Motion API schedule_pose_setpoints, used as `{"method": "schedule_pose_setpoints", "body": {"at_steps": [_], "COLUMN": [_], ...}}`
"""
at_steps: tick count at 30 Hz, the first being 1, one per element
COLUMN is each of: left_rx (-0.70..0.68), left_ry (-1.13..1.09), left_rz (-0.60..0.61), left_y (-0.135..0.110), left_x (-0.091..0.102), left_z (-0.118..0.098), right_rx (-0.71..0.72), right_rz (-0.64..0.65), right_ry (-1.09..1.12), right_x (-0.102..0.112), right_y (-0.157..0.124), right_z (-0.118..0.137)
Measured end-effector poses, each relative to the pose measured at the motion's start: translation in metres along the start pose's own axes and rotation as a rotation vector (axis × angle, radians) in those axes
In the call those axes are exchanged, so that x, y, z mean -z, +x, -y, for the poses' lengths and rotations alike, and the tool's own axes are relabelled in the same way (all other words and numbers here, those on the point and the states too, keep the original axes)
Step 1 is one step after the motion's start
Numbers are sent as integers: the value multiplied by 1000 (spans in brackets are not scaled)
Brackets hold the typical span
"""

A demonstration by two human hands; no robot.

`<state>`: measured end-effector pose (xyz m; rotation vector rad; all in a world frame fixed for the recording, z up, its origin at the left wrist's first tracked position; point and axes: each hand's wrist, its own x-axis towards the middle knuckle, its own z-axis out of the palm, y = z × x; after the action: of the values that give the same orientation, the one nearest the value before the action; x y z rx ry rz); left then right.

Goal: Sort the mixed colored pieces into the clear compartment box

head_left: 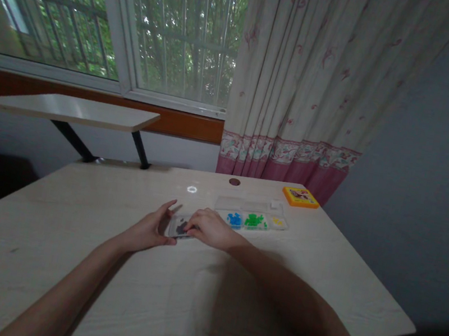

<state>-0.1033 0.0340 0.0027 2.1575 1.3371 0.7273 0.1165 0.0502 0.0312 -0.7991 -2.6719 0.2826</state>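
My left hand point(151, 228) holds the left end of a small clear plastic box point(173, 229), thumb at the near side and fingers at the far side. Dark pieces point(181, 227) lie inside it. Over these pieces my right hand point(210, 228) reaches in with its fingers pinched together; whatever is between the fingertips is too small to make out. Just beyond the right hand sits a clear compartment box point(285, 227) with its lid folded back. Blue pieces point(234, 219), green pieces point(254, 221) and yellow pieces point(278, 221) lie in separate compartments.
A yellow-orange box point(300, 197) lies at the desk's back right corner. Near the back edge is a round cable hole point(234, 182). A raised shelf point(88, 111) on black legs stands back left. A curtain point(300, 89) hangs behind the light wooden desk point(135, 301).
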Motion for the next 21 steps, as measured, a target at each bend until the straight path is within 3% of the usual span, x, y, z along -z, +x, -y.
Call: {"method": "schedule_pose_setpoints", "body": {"at_steps": [6, 12, 15, 18, 21], "left_rx": [-30, -44, -56, -48, -28], "left_ry": [-18, -32, -71, -84, -87], "left_rz": [26, 23, 43, 53, 71], "left_y": [0, 0, 0, 0, -1], "left_x": [0, -1, 0, 0, 2], "left_z": [2, 5, 6, 4, 2], "right_rx": [-18, 57, 50, 25, -5], "right_rz": [3, 145, 179, 165, 120], "right_ry": [-31, -10, -71, -154, -150], "right_x": [5, 22, 19, 13, 23], "right_y": [3, 14, 21, 26, 23], "right_z": [4, -1, -1, 3, 9]}}
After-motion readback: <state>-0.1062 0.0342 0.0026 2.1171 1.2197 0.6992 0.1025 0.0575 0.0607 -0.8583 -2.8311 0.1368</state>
